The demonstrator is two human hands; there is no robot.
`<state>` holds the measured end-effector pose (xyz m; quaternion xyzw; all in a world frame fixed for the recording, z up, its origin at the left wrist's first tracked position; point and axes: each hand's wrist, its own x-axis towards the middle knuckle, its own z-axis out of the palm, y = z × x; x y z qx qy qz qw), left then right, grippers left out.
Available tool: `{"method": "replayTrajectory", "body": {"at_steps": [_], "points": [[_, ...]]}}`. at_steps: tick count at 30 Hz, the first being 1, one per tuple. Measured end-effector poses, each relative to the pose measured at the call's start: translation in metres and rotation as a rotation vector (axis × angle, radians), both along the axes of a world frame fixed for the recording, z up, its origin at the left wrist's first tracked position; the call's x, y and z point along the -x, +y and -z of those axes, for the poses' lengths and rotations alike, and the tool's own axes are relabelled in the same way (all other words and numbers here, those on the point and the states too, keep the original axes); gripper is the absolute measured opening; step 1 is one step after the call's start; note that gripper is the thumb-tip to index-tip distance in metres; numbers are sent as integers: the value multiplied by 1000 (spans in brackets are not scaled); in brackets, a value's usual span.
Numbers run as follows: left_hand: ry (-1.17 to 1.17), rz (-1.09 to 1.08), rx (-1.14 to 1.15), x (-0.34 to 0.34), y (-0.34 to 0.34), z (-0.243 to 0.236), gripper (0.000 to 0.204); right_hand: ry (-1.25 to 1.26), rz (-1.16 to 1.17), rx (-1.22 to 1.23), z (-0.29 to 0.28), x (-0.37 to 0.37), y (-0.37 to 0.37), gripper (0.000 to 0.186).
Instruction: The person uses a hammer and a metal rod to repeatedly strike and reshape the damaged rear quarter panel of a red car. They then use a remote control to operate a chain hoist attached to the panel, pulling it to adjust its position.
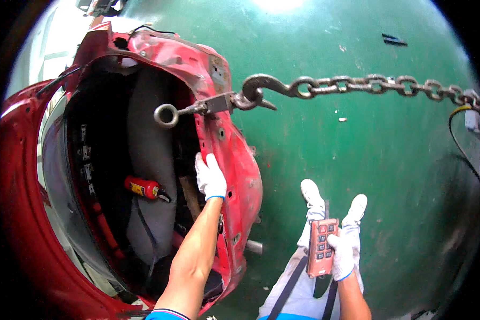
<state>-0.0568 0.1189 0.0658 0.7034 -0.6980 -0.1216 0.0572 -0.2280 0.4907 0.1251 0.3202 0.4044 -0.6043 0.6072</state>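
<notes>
A damaged red car body (32,213) is occupying the left part of the view, its shell torn open so that the dark interior is showing. Inside the opening a grey seat (149,160) is standing, and a small red fire extinguisher (142,188) is lying against it. A metal eye bolt (168,115) is projecting into the opening near the top, joined to a clamp (218,102) that is gripping the bent red edge of the panel.

The person's left hand (210,178), in a white glove, is resting flat on that crumpled red panel edge (240,170), below the clamp; the fingers are lying extended upward along the metal and are not closing round anything.

A large steel hook (258,88) is engaging the clamp, and a heavy chain (378,85) is running taut from the hook to the right rim of the view, above a green painted floor (357,149).

Lower right, the person's white shoes (312,194) are standing on that floor. The right hand (342,256), also in a white glove, is wrapping closed round an orange handheld remote control (321,246) with rows of buttons, its fingers holding the right side of the casing.
</notes>
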Motion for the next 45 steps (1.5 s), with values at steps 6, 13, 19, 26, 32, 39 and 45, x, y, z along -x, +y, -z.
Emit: {"method": "replayTrajectory", "body": {"at_steps": [6,13,19,26,32,39,45], "points": [[-15,-62,-55,10,0,-12,62,31,-31,-28,-19,10,-18,47],[-53,-68,-85,13,0,-17,64,90,-80,-51,-27,14,-31,45],[-55,-59,-77,6,0,-16,64,57,-95,-42,-10,7,-20,44],[-65,-53,-79,6,1,-16,64,121,-135,-41,-9,5,-20,40],[-70,-59,-85,5,0,-18,64,124,-154,-56,-14,6,-25,39],[-81,-63,-65,6,1,-16,63,93,-130,-56,-20,10,-27,38],[-75,-52,-58,5,1,-18,61,88,-108,-63,-19,9,-25,37]]}}
